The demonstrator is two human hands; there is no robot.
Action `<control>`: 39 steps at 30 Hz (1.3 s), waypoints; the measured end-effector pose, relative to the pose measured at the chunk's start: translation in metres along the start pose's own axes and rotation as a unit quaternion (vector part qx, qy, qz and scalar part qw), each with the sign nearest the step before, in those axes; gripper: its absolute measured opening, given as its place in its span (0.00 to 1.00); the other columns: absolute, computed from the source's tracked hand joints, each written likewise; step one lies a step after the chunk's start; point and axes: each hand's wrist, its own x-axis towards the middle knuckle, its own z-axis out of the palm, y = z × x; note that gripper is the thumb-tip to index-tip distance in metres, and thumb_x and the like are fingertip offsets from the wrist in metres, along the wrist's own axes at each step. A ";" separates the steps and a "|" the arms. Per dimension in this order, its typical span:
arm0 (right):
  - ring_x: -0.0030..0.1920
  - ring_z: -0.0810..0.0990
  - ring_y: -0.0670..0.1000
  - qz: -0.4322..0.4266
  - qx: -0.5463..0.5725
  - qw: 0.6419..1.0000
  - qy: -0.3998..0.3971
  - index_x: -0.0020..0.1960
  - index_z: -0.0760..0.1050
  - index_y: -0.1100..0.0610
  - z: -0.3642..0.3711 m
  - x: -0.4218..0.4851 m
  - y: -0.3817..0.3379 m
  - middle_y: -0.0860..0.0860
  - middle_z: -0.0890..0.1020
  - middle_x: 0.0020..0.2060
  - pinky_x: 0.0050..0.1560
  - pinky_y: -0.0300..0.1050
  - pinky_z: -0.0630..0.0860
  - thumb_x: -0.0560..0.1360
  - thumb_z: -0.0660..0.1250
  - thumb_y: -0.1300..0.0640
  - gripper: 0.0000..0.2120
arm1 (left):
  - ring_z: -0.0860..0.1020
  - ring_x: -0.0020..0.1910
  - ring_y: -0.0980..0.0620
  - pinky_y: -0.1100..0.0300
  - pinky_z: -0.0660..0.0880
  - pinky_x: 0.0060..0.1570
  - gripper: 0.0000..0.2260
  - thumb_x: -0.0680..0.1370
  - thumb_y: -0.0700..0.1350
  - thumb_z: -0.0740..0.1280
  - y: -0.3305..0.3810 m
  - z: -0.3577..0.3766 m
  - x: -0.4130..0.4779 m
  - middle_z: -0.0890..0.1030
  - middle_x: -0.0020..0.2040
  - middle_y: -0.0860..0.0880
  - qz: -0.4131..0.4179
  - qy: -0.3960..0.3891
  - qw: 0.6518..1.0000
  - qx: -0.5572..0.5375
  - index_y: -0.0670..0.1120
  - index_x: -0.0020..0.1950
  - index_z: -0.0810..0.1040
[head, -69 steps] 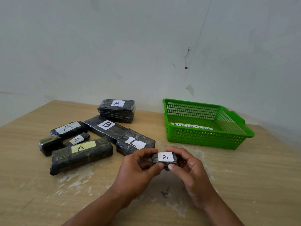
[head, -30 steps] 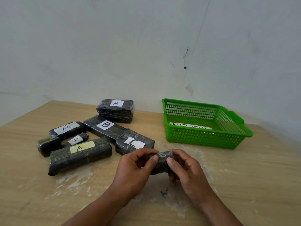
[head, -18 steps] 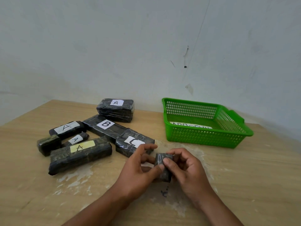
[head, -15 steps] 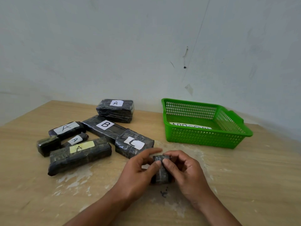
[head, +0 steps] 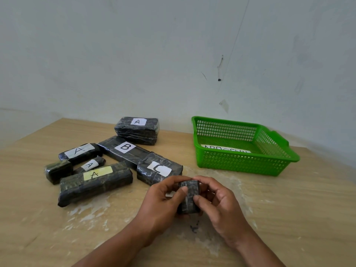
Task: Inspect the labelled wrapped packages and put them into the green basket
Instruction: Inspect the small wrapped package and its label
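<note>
A small black wrapped package is held upright between both hands, low over the table; its label faces away and does not show. My left hand grips its left side, my right hand its right side. The green basket stands at the back right, with only a white paper strip on its floor. Several more black packages lie to the left: a C one, a long B one, a yellow-labelled A one and a thick A one.
Two smaller A packages and an unlabelled dark one sit at the far left. The wooden table has whitish scuffed patches in the middle. A pale wall stands right behind the table's far edge.
Both hands have turned the small package: its B label faced me at first, then rotated out of sight, and the package now stands on end. The other packages and the basket stayed put.
</note>
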 end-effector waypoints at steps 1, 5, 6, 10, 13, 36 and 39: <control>0.52 0.85 0.60 -0.001 0.000 1.000 0.002 0.61 0.83 0.45 0.000 0.000 0.000 0.59 0.86 0.49 0.54 0.53 0.83 0.73 0.72 0.59 0.18 | 0.87 0.50 0.41 0.52 0.84 0.43 0.12 0.82 0.37 0.67 0.000 0.000 0.000 0.88 0.50 0.46 -0.006 -0.010 1.000 -0.012 0.52 0.56 0.86; 0.45 0.84 0.53 0.000 0.007 1.000 0.021 0.62 0.82 0.45 -0.002 0.001 -0.001 0.58 0.85 0.45 0.47 0.44 0.81 0.73 0.72 0.58 0.19 | 0.88 0.47 0.42 0.54 0.84 0.42 0.18 0.77 0.31 0.71 -0.001 -0.002 0.000 0.87 0.55 0.44 -0.024 -0.051 0.998 -0.042 0.49 0.63 0.82; 0.45 0.84 0.52 0.003 0.017 1.000 0.016 0.63 0.81 0.47 -0.003 0.001 -0.002 0.59 0.84 0.46 0.47 0.43 0.80 0.73 0.72 0.59 0.20 | 0.88 0.47 0.42 0.55 0.84 0.42 0.20 0.77 0.30 0.72 -0.002 -0.001 0.000 0.87 0.55 0.44 -0.023 -0.049 0.998 -0.035 0.48 0.63 0.81; 0.48 0.83 0.51 0.016 0.052 0.998 -0.029 0.67 0.78 0.54 -0.002 -0.001 0.001 0.56 0.83 0.47 0.49 0.45 0.80 0.71 0.72 0.65 0.25 | 0.87 0.44 0.44 0.57 0.83 0.40 0.20 0.76 0.28 0.71 -0.002 0.000 0.000 0.87 0.55 0.43 -0.018 -0.030 0.999 -0.025 0.48 0.63 0.81; 0.48 0.84 0.51 0.016 0.061 0.998 -0.025 0.68 0.77 0.55 -0.001 0.000 0.002 0.53 0.83 0.47 0.49 0.45 0.81 0.70 0.73 0.67 0.27 | 0.87 0.44 0.45 0.57 0.83 0.40 0.20 0.76 0.28 0.72 -0.001 -0.001 0.001 0.87 0.55 0.42 -0.022 -0.034 0.998 -0.042 0.47 0.63 0.81; 0.50 0.87 0.52 -0.009 0.054 0.998 0.002 0.61 0.83 0.59 -0.008 -0.001 -0.006 0.57 0.88 0.52 0.51 0.42 0.82 0.75 0.70 0.59 0.16 | 0.87 0.55 0.44 0.53 0.82 0.59 0.22 0.75 0.32 0.74 0.003 -0.006 -0.001 0.88 0.53 0.44 -0.006 -0.065 0.997 -0.044 0.43 0.67 0.78; 0.56 0.87 0.56 -0.010 0.055 0.998 -0.007 0.62 0.83 0.59 -0.007 -0.002 -0.005 0.58 0.87 0.54 0.56 0.45 0.82 0.75 0.71 0.60 0.17 | 0.87 0.54 0.44 0.49 0.81 0.61 0.21 0.74 0.36 0.76 0.002 -0.006 0.001 0.88 0.52 0.44 0.000 -0.056 0.998 -0.028 0.45 0.66 0.79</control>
